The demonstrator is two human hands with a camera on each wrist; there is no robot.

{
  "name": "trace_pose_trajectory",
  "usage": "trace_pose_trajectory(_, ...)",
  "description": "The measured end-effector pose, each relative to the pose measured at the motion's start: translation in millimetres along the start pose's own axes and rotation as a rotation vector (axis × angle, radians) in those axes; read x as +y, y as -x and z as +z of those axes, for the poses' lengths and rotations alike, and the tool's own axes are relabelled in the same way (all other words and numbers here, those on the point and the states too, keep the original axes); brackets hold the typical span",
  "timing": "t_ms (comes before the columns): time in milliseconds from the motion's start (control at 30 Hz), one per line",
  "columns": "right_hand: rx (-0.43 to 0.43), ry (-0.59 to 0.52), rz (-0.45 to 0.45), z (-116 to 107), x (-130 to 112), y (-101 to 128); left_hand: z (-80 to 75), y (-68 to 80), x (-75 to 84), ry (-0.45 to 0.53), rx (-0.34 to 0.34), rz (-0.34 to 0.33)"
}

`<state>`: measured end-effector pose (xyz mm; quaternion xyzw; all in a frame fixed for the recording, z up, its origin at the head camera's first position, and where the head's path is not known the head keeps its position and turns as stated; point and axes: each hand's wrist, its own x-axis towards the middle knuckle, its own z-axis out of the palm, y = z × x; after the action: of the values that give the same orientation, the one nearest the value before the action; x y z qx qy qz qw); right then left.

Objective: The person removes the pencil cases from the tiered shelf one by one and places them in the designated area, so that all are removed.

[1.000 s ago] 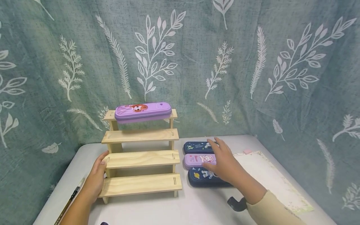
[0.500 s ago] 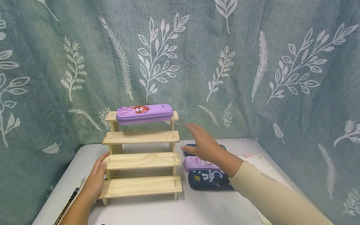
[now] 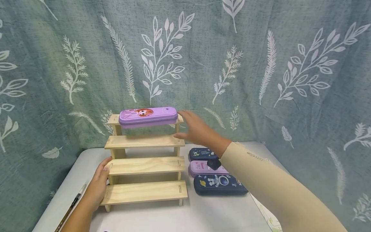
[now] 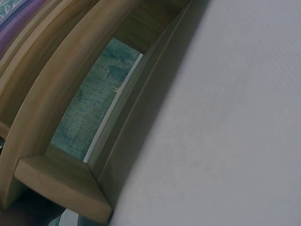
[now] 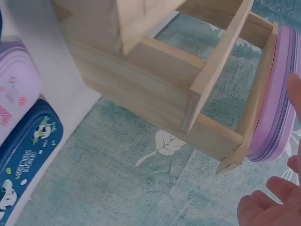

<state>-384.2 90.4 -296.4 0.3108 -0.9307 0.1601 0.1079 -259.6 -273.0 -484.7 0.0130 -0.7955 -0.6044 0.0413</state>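
Observation:
A purple pencil case with a red-haired doll print lies on the top tier of a wooden stepped display stand. My right hand is at the case's right end, fingers extended and thumb apart. One fingertip is close to the case; whether it touches is unclear. In the right wrist view, the fingers are spread beside the purple case. My left hand holds the stand's left edge near the lower tiers. The left wrist view shows mostly the stand, with that hand largely hidden.
Right of the stand lie a dark panda pencil case, a pink-purple one and a navy astronaut one. A brush lies on the white table at the left. Patterned paper lies under my right arm. A leafy curtain hangs behind.
My right hand has left the pencil cases on the table and moved up and left, empty, to the purple case's right end. My left hand stays on the stand.

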Motion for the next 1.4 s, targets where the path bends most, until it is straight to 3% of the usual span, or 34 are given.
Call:
trace_pose_trajectory(300, 0.010, -0.056, -0.026, 2, -11, -36, 1.9, 0.6, 0.6, 0.007, -0.011, -0.005)
trace_pose_trajectory(633, -0.035, -0.072, 0.041, 10, -18, -65, 6.2, 1.7, -0.4, 0.018, -0.005, -0.019)
trace_pose_trajectory(833, -0.056, -0.116, 0.073, 19, -18, -75, 9.0, 5.0, -3.9, 0.016, -0.008, -0.031)
trace_pose_trajectory(1100, -0.075, -0.254, 0.107, 18, -13, -84, 3.8, -0.4, 0.3, -0.007, -0.003, -0.015)
trace_pose_trajectory(1400, -0.049, -0.262, 0.111, 23, -13, -87, -1.5, -0.9, -1.4, 0.001, -0.001, 0.009)
